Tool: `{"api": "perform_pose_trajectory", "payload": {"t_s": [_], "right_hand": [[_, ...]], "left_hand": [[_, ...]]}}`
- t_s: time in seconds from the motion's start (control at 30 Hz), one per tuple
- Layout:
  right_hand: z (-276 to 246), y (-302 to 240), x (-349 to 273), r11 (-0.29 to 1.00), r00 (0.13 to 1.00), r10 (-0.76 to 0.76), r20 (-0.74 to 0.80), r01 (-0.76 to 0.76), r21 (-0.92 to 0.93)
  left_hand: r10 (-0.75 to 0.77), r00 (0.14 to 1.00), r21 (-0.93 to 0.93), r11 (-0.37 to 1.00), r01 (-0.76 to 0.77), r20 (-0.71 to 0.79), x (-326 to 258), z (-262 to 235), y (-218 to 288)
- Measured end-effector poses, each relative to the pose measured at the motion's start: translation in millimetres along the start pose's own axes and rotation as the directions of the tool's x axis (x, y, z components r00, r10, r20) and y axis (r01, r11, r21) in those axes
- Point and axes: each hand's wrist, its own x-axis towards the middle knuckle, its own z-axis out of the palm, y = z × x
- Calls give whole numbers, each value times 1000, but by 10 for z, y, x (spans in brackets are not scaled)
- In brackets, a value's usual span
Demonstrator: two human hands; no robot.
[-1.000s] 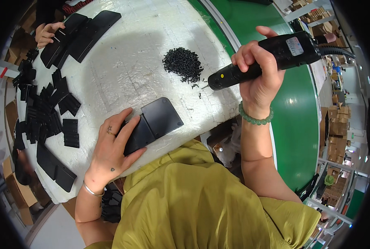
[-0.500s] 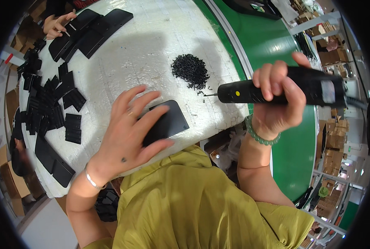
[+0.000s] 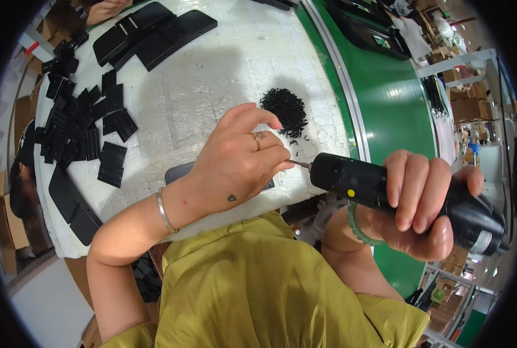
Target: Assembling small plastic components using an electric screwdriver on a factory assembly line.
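Note:
My right hand (image 3: 418,200) is wrapped round a black electric screwdriver (image 3: 351,180), held tilted above the table's right edge. Its thin bit (image 3: 300,164) points left and ends at the fingertips of my left hand (image 3: 241,153). Those fingers are pinched together at the bit's tip, and whatever small thing is between them is hidden. Under my left hand and wrist lies a flat black plate (image 3: 179,171), mostly covered. Just beyond the fingers is a heap of small black screws (image 3: 285,110), with a few loose ones at its near side.
Black plastic panels (image 3: 154,40) lie stacked at the far left, near another person's hand (image 3: 104,10). Small black ribbed parts (image 3: 73,130) are piled along the left side of the white-covered table (image 3: 183,87). A green conveyor belt (image 3: 386,110) runs along the right.
My left hand has come off the plate, moved right and closed at the bit's tip. The screwdriver has tilted and dropped nearer. The other person's hand has drawn back from the panels.

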Motion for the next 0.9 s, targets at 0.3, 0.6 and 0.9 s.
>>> {"api": "perform_pose_trajectory", "payload": {"t_s": [0.3,0.6,0.9], "right_hand": [[202,99,-6,1000,968,-17,249,14,13],[345,464,37,978,928,210,306,-192,-86],[524,691,-4,947,909,317,271,-321,-29]], "left_hand": [[-131,988,-187,972,144,78,-269,-138,-36],[-469,883,36,883,468,21,-683,-592,-118],[-726,569,206,669,714,388,-629,-504,-40]]}}
